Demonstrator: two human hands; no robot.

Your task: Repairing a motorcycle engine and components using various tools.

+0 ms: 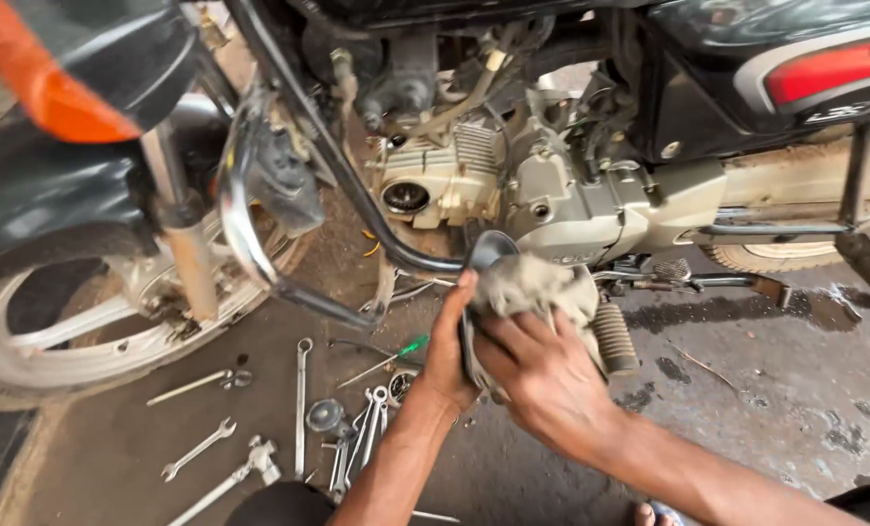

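Head view: the person crouches beside a dark motorcycle whose silver-grey engine block (552, 195) sits bare of its side cover. The left hand (451, 351) clasps the edge of a round, dark metal engine cover (488, 251), thumb up along its rim, holding it upright and steady in front of the engine. The right hand (542, 375) presses a crumpled, dirty grey cloth rag (532, 287) flat against the cover's face, fingers spread over the cloth so that it bears on the metal; the left hand's grip gives the rag something firm to push against.

On the concrete floor (746, 429) near the front wheel (84, 331), steel spanners (199, 448) lie loosely spread, with a green-handled screwdriver (396, 356) among them, all close beside the left forearm and within easy reach. A ribbed black footrest (614, 339) sticks out just beside the rag.

No tray, box or bowl shows; the tools lie straight on the ground. A round opening in the engine's cylinder side (406, 198) stands uncovered.
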